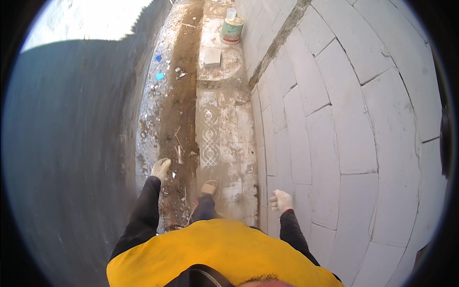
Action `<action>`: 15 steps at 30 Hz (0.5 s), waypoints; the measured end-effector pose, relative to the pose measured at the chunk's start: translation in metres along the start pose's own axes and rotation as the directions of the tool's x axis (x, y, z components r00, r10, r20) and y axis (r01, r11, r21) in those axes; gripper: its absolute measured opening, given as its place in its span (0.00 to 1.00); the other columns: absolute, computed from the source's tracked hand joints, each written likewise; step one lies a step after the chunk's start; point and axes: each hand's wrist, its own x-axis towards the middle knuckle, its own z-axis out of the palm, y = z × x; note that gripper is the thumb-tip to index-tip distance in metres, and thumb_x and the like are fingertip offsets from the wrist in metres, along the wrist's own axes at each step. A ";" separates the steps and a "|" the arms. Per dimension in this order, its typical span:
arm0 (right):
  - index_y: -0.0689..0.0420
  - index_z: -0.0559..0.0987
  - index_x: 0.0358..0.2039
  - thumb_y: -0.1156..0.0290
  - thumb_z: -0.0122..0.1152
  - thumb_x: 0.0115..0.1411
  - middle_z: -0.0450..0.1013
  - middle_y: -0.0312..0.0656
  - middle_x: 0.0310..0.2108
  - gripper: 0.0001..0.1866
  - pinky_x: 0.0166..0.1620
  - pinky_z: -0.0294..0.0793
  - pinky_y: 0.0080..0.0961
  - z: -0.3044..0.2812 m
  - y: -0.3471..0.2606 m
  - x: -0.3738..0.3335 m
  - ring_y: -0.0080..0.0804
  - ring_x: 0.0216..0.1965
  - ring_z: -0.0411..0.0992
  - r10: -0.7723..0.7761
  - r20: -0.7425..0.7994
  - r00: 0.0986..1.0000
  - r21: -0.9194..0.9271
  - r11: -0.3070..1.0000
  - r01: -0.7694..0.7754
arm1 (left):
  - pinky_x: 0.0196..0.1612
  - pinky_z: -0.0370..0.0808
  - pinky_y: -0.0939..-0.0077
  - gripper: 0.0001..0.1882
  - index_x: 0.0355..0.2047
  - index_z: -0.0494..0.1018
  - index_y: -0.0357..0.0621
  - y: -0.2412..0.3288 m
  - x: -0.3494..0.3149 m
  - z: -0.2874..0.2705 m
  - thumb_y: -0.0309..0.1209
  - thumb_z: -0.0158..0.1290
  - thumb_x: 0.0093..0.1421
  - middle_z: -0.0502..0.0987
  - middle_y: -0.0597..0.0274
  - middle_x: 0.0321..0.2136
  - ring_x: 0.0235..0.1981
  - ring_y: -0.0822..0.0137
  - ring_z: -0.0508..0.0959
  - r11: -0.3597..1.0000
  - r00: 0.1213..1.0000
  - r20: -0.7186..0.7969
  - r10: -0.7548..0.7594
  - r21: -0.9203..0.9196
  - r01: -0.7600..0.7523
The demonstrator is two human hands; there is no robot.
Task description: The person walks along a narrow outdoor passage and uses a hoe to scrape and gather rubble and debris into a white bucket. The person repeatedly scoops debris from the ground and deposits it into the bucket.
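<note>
One block wall (346,138) just beside gloved right hand (281,200).

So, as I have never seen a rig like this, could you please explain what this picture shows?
There is no machine: a fisheye camera on a person's head looks down, so straight edges bend. The left hand and right hand, both gloved, are apart, with nothing visibly held; the right is nearer the pale block wall. The paved strip bears a white looping pattern, then a loose block and a greenish bucket topped by a white container. Left of it, sticks lie on a dirt strip.
</note>
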 end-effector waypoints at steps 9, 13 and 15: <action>0.65 0.82 0.46 0.57 0.53 0.70 0.83 0.54 0.36 0.22 0.26 0.79 0.45 -0.034 -0.026 0.100 0.41 0.25 0.78 -0.018 -0.250 0.968 0.162 0.985 0.061 | 0.64 0.74 0.64 0.32 0.60 0.78 0.31 0.183 0.099 0.094 0.50 0.56 0.73 0.84 0.43 0.55 0.59 0.55 0.82 0.968 0.985 0.092 0.144 0.195 -0.159; 0.63 0.86 0.44 0.50 0.50 0.69 0.84 0.59 0.47 0.27 0.48 0.80 0.57 -0.013 -0.057 0.161 0.62 0.44 0.83 -0.325 0.056 0.944 -0.875 0.440 0.203 | 0.60 0.75 0.64 0.31 0.59 0.79 0.32 0.152 0.142 0.110 0.51 0.52 0.74 0.85 0.48 0.50 0.54 0.56 0.82 0.953 0.979 0.107 0.171 0.235 -0.192; 0.62 0.87 0.43 0.51 0.49 0.68 0.82 0.60 0.50 0.28 0.58 0.76 0.54 -0.001 -0.099 0.193 0.62 0.53 0.79 -0.244 -0.003 0.970 -0.798 0.585 0.144 | 0.53 0.78 0.60 0.34 0.51 0.81 0.31 0.123 0.160 0.103 0.56 0.50 0.72 0.86 0.47 0.44 0.46 0.54 0.85 0.957 0.995 0.084 -0.062 0.288 0.036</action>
